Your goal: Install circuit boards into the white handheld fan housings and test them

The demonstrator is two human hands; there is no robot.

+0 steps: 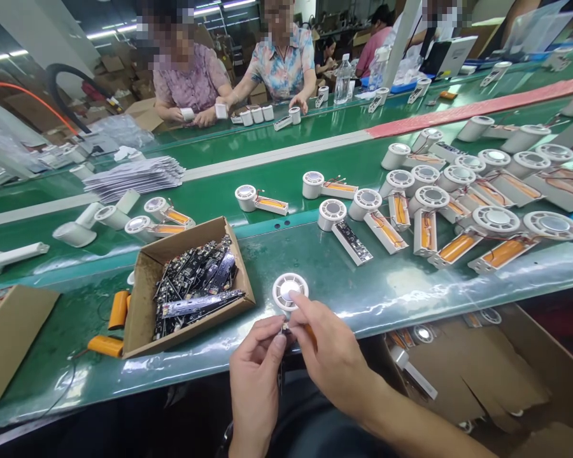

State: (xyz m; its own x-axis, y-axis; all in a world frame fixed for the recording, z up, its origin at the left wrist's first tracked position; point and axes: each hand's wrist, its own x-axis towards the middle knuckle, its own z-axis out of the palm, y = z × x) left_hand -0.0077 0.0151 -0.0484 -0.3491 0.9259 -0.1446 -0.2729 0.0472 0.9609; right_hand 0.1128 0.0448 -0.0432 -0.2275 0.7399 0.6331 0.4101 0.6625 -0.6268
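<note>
My left hand [255, 375] pinches a small wire connector [284, 329] between thumb and fingers, close to my right hand [332, 346]. That right hand grips a white round fan-like unit [290, 291], its forefinger lying against the disc's lower edge. An orange battery [311, 335] shows only as a sliver behind my right fingers, and its wires are mostly hidden. To the left stands a cardboard tray [143, 299] heaped with black circuit boards [195, 289]. Two loose orange batteries [118, 310] lie beside it, the lower one [105, 345] nearer the belt's edge.
Several white units with orange batteries and boards [458, 216] lie across the green conveyor belt [344, 267]. A stack of plastic bags [134, 178] sits further back. Co-workers [233, 70] work across the line. A cardboard box [487, 375] stands below right.
</note>
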